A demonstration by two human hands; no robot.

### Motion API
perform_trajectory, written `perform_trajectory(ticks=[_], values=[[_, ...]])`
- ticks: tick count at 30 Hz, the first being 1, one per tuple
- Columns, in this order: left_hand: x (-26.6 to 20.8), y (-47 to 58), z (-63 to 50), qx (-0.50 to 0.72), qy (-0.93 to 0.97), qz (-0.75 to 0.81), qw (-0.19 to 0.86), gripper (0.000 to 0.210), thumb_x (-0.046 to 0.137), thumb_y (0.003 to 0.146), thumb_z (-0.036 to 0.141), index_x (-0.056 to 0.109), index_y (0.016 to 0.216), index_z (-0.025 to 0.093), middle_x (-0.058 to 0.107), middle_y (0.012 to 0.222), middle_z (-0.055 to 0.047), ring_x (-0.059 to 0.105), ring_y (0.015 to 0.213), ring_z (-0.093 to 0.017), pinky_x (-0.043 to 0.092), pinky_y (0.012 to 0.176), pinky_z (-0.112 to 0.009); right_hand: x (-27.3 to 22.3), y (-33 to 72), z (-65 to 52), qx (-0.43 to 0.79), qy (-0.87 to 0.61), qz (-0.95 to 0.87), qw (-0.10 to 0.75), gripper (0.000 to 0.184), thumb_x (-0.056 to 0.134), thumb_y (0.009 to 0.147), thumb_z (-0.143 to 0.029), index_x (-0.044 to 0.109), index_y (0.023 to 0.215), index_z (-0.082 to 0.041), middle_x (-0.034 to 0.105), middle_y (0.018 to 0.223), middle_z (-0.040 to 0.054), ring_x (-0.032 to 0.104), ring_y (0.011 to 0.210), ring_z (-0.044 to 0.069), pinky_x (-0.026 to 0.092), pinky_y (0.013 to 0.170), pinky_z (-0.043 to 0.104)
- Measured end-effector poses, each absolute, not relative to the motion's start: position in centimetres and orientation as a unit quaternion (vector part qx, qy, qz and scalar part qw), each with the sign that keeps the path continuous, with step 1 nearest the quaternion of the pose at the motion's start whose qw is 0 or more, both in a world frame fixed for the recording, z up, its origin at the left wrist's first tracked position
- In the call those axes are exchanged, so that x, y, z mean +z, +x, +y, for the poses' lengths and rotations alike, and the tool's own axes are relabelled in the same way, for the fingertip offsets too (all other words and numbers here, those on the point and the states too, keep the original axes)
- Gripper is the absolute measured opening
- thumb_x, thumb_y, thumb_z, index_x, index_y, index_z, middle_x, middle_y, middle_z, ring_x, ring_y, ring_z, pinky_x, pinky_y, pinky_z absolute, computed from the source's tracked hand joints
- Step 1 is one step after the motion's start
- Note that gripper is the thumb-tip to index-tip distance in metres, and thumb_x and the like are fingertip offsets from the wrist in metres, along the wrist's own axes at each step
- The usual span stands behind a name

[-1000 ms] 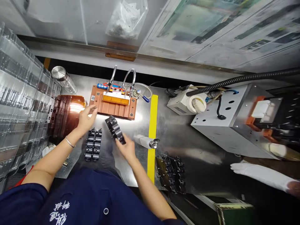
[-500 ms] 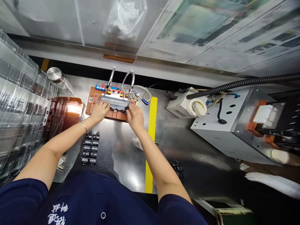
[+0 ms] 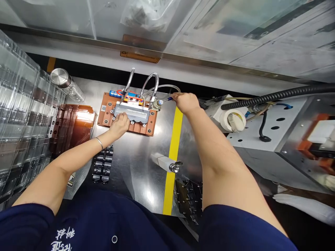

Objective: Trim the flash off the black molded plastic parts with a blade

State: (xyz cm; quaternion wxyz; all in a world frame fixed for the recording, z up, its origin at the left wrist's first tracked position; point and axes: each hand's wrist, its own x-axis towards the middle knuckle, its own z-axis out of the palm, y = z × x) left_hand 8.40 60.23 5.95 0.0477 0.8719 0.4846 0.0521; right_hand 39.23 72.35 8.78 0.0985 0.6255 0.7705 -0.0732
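Observation:
My left hand [image 3: 119, 125] has its fingers bent together over the front edge of a dark scalloped part [image 3: 137, 121], which lies under a grey block [image 3: 134, 112] on a brown fixture board [image 3: 142, 130]. The fingertips hide part of that edge. Further right, my right hand [image 3: 187, 102] is closed around a dark blue lever handle [image 3: 170, 98] beside the fixture. Only the handle's near end shows. Two bent metal hoses [image 3: 156, 83] rise behind the grey block. A blue cylinder [image 3: 115, 93] lies at the board's back left.
Black moulded parts [image 3: 103, 165] lie in rows near my left forearm; more black parts [image 3: 188, 198] sit right of the yellow tape [image 3: 172, 150]. A white bottle [image 3: 166, 163] lies there. Left are a flask [image 3: 66, 85] and clear trays [image 3: 26, 104]. Grey equipment [image 3: 267, 122] stands right.
My right hand has left the fixture's front right edge and moved right and back to the blue handle, which has swung backward. My left hand stays at the part.

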Motion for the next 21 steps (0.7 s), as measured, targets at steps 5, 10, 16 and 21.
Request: perform_trajectory(ticks=[5,10,16,21], values=[[6.2,8.3,60.4,0.044,0.873,0.483,0.051,0.046,0.025,0.089,0.001,0.060,0.118,-0.001,0.058,0.126,-0.027,0.055,0.121,-0.032,0.045,0.101,-0.046,8.1,39.0,73.2,-0.044,0.625,0.775,0.083,0.037,0.043,0.089,-0.012,0.065,0.119,-0.009,0.062,0.127,0.0176,0.062,0.109,0.032,0.049,0.085,0.043],[6.1,8.2,60.5,0.061,0.871,0.483,0.068,0.047,0.025,0.088,0.001,0.059,0.120,0.002,0.059,0.125,-0.025,0.055,0.120,-0.030,0.044,0.102,-0.047,7.8,38.6,72.6,-0.042,0.644,0.761,0.060,0.037,0.043,0.088,-0.011,0.064,0.118,-0.009,0.062,0.127,0.0178,0.063,0.107,0.031,0.049,0.084,0.042],[6.2,8.2,60.7,0.068,0.868,0.488,0.060,0.043,0.027,0.089,0.003,0.061,0.115,0.004,0.062,0.120,-0.022,0.058,0.113,-0.029,0.046,0.097,-0.041,8.0,38.2,71.7,-0.045,0.678,0.730,0.071,0.031,0.043,0.086,-0.008,0.068,0.105,-0.007,0.068,0.111,0.0233,0.066,0.098,0.033,0.049,0.082,0.043],[7.4,7.5,60.9,0.056,0.859,0.493,0.125,0.036,0.035,0.090,0.009,0.062,0.114,0.005,0.060,0.123,-0.022,0.056,0.114,-0.028,0.044,0.098,-0.040,8.6,37.5,69.3,-0.083,0.726,0.682,0.029,0.032,0.047,0.083,-0.006,0.066,0.110,-0.007,0.066,0.113,0.0248,0.066,0.098,0.033,0.048,0.087,0.047]])
